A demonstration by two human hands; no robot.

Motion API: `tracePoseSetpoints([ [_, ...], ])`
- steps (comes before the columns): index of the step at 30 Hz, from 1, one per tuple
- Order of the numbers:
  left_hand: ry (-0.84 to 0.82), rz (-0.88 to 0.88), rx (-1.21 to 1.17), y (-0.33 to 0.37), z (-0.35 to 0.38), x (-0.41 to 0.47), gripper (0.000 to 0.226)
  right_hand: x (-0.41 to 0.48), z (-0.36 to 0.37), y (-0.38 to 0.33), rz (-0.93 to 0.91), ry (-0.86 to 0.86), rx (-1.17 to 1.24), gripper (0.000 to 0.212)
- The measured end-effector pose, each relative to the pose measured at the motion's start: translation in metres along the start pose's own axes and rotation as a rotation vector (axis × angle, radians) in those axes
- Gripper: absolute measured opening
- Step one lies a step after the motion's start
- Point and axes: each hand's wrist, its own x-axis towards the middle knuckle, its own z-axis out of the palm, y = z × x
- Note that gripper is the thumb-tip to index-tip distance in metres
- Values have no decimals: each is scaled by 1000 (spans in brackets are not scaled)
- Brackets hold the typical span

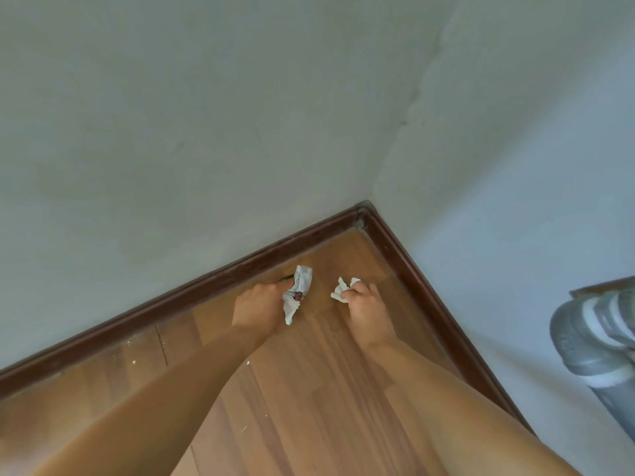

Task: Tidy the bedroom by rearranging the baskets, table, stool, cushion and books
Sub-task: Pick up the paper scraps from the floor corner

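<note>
Head view, setting: we're looking down into a floor corner, where the wooden floor point(309, 389) meets two pale walls, with a dark skirting board point(206, 290) running along both.
Left hand: the left hand point(256, 309) is down near the skirting, closed around a crumpled white paper point(298, 290). There's a dark bit tucked in the wad, too small to name.
Right hand: the right hand point(364, 304) is pinched on a smaller white scrap point(342, 289), just beside the other wad but apart from it.
Why held so: both arms reach low and forward. My read is that litter is being gathered out of the corner, one piece per hand, so the spot is bare before furniture goes back.
Floor: small pale crumbs point(248, 363) are scattered along the boards nearer the camera.
Right edge: a grey ribbed thing point(591, 338) stands by the right wall. I cannot tell what it is.
Task things: no basket, table, stool, cushion or book shows here, so all are out of view and the rearranging looks not yet done in this corner.
</note>
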Motion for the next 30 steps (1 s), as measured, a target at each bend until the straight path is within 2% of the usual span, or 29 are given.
tracePoseSetpoints([
  [5,38,-51,-80,16,-54,-46,32,-29,-58,-43,79,24,141,42],
  [13,75,-79,-180,52,-160,-141,35,-104,-168,-112,108,43,184,42],
  [23,86,-65,-248,124,-356,-276,43,-208,-371,-201,128,106,291,37],
  [30,124,-34,-289,175,-468,-344,46,-259,-496,-245,125,188,310,34],
])
